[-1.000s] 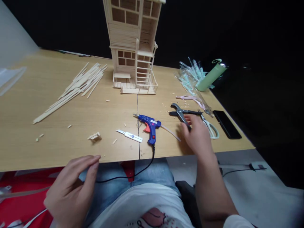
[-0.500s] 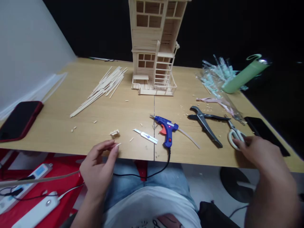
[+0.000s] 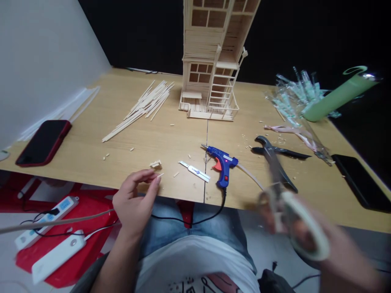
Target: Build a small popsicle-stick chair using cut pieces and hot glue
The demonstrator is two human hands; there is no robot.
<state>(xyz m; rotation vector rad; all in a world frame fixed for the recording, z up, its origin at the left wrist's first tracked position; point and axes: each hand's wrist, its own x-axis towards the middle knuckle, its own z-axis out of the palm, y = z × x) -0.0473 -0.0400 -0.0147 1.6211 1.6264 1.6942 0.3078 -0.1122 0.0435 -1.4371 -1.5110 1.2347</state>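
Between the thumb and fingers of my left hand (image 3: 136,199) is a short, thin wooden stick piece (image 3: 161,175). Just beyond those fingertips a small wooden assembly (image 3: 156,164) rests on the table. My right hand (image 3: 317,228), smeared by motion, grips scissors (image 3: 308,232) with pale handles over the table's front edge. Their blades point up and away, in front of the dark pliers-like tool (image 3: 282,152). A white utility knife (image 3: 197,172) and a blue glue gun (image 3: 222,162) with its red light on lie between my hands.
A wooden model house (image 3: 210,69) stands at the back, beside a pile of thin wooden sticks (image 3: 146,103). Phones lie at left (image 3: 44,142) and right (image 3: 362,181). A green tumbler (image 3: 336,99) leans near plastic wrappers (image 3: 296,95). Power strips (image 3: 58,248) sit on a red stool (image 3: 91,211).
My right hand has lifted the scissors off the table and brought them left and toward me. My left hand still pinches the stick piece. The view has shifted slightly left.
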